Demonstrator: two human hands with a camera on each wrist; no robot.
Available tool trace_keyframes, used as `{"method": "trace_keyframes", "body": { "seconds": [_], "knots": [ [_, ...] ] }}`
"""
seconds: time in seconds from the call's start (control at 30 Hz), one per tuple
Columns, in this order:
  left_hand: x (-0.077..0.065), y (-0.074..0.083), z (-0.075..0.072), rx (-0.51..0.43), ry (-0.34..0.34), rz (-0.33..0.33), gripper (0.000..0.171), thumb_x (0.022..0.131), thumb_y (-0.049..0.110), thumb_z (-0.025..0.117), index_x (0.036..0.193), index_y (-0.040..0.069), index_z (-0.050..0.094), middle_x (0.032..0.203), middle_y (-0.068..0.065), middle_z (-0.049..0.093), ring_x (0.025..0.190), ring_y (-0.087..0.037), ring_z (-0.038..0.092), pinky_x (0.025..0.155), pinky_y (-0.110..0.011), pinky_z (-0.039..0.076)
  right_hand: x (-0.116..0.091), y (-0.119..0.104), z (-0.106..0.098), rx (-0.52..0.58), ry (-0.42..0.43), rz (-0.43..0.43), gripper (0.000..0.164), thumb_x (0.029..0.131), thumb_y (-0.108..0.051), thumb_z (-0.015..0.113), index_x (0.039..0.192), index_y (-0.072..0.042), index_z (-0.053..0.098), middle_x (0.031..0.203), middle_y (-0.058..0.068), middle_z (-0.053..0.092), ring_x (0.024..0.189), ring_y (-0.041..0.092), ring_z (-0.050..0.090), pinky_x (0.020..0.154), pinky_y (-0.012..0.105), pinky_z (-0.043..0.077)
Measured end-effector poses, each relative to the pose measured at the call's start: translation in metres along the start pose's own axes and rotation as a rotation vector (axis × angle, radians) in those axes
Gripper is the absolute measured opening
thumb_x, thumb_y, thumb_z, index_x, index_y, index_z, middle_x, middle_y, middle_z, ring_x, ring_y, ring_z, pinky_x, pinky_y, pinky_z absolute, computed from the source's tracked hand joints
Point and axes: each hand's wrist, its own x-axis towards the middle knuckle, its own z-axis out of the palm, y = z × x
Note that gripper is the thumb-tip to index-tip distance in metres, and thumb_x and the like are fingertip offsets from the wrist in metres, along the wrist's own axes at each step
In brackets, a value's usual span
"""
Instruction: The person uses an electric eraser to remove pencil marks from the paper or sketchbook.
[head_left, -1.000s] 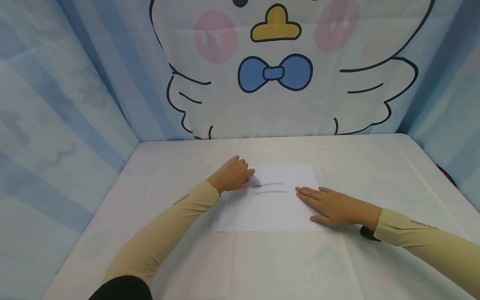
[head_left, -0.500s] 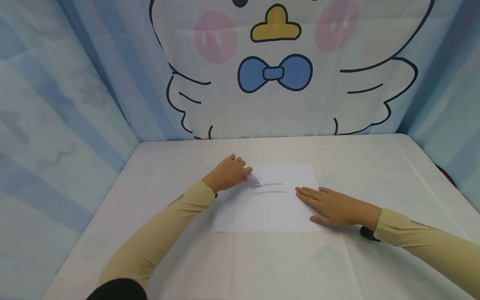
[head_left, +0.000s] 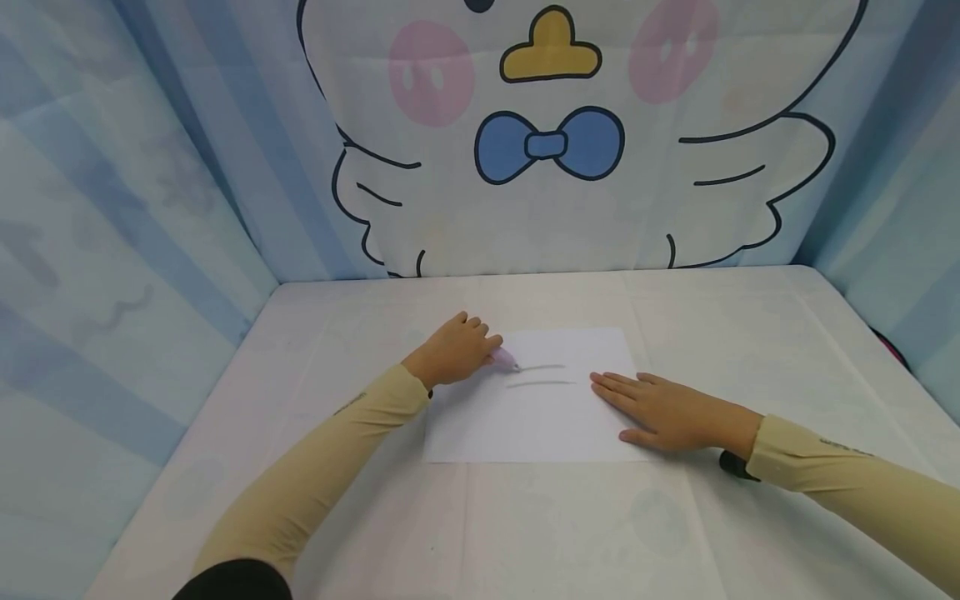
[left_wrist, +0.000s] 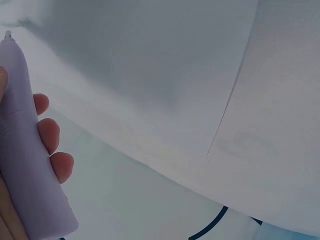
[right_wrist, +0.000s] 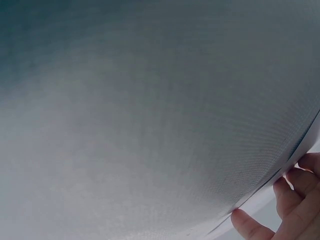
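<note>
In the head view a white sheet of paper [head_left: 525, 433] lies on the table with two thin grey lines [head_left: 542, 383] on it, one above the other. My left hand [head_left: 453, 348] grips a thick lavender pen [head_left: 502, 360] over the sheet's upper left part. Its narrow tip is at the left end of the upper line; whether it touches the paper I cannot tell. The left wrist view shows fingers curled round the pen [left_wrist: 37, 165]. My right hand [head_left: 667, 412] rests flat on the sheet's right side, fingers straight. In the right wrist view its fingertips [right_wrist: 242, 220] press the surface.
A pale cloth covers the table [head_left: 555, 533]. Behind it hangs a backdrop [head_left: 555, 225] with a cartoon figure wearing a blue bow tie. Blue and white curtains [head_left: 112, 250] close off both sides.
My left hand has shifted slightly left with the pen, its tip staying near the upper line's left end. The two lines look the same, and my right hand has kept its place.
</note>
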Motion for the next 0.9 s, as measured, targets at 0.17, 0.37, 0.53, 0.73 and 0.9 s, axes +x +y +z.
{"method": "trace_keyframes", "body": {
  "seconds": [0.17, 0.37, 0.53, 0.73, 0.9],
  "knots": [
    [0.0003, 0.0008, 0.0012, 0.004, 0.015, 0.016, 0.025, 0.096, 0.036, 0.049, 0.112, 0.018, 0.059, 0.094, -0.001, 0.067, 0.087, -0.017, 0.060, 0.084, -0.032, 0.043, -0.0001, 0.0009, 0.0006, -0.010, 0.006, -0.001, 0.069, 0.096, -0.046, 0.045, 0.148, -0.006, 0.023, 0.156, 0.010, 0.022, 0.142, 0.030, 0.027, 0.107, 0.054, 0.030],
    [0.0001, 0.0016, 0.0028, 0.010, 0.050, 0.017, 0.023, 0.095, 0.034, 0.053, 0.110, 0.018, 0.061, 0.092, -0.001, 0.067, 0.085, -0.017, 0.059, 0.082, -0.032, 0.042, 0.0003, 0.0009, -0.0006, 0.006, -0.009, 0.000, 0.069, 0.096, -0.044, 0.045, 0.149, -0.006, 0.022, 0.157, 0.010, 0.021, 0.143, 0.030, 0.025, 0.108, 0.054, 0.029],
    [0.0018, 0.0014, 0.0045, 0.016, 0.058, -0.002, 0.024, 0.094, 0.033, 0.054, 0.112, 0.018, 0.061, 0.095, -0.002, 0.069, 0.089, -0.018, 0.061, 0.084, -0.032, 0.043, 0.0011, 0.0018, -0.0001, -0.004, -0.013, 0.000, 0.069, 0.096, -0.044, 0.045, 0.149, -0.006, 0.022, 0.157, 0.010, 0.021, 0.143, 0.030, 0.025, 0.108, 0.054, 0.029],
    [0.0022, 0.0020, 0.0042, 0.001, 0.052, -0.003, 0.024, 0.094, 0.032, 0.054, 0.112, 0.018, 0.061, 0.096, -0.003, 0.069, 0.090, -0.019, 0.061, 0.085, -0.033, 0.043, 0.0013, 0.0029, 0.0011, 0.003, -0.009, -0.005, 0.069, 0.096, -0.045, 0.045, 0.149, -0.006, 0.022, 0.157, 0.010, 0.021, 0.142, 0.030, 0.026, 0.108, 0.054, 0.029],
    [0.0022, 0.0030, 0.0038, -0.013, 0.073, 0.012, 0.022, 0.093, 0.032, 0.056, 0.110, 0.018, 0.061, 0.092, -0.002, 0.068, 0.086, -0.018, 0.061, 0.082, -0.032, 0.042, 0.0003, 0.0027, 0.0011, -0.003, -0.003, -0.010, 0.069, 0.096, -0.045, 0.045, 0.148, -0.006, 0.023, 0.157, 0.010, 0.021, 0.142, 0.030, 0.026, 0.107, 0.054, 0.030]
  ]
}}
